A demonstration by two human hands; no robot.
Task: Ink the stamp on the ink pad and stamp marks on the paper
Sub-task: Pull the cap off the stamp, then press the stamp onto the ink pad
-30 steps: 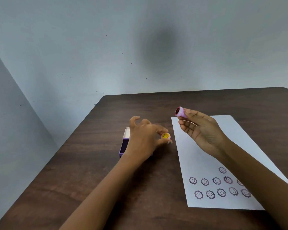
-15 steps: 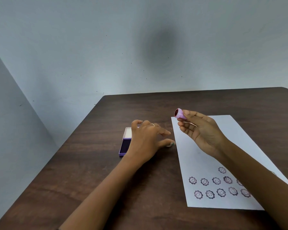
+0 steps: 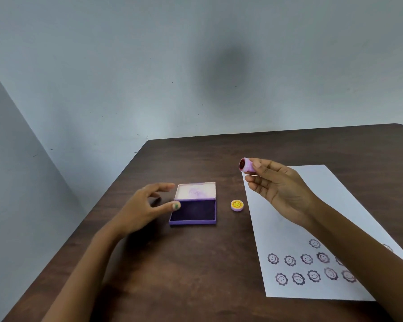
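My right hand [image 3: 279, 189] holds a small pink stamp [image 3: 246, 165] by its fingertips above the paper's far left corner, its dark inked face turned left. The white paper [image 3: 291, 231] lies on the right, with two rows of flower-face marks near its front edge. An open purple ink pad [image 3: 194, 210] sits left of the paper, lid tipped back, dark pad exposed. The stamp's yellow-topped cap [image 3: 237, 205] lies on the table between pad and paper. My left hand [image 3: 144, 209] hovers open just left of the ink pad, thumb tip at its left edge.
All of this rests on a dark brown wooden table [image 3: 177, 270]. Its far edge meets a pale blue-grey wall, and the table's left edge runs diagonally beside another wall.
My left hand set the yellow cap down between pad and paper, then drew back to the left, uncovering the ink pad. My right hand with the stamp stayed nearly still.
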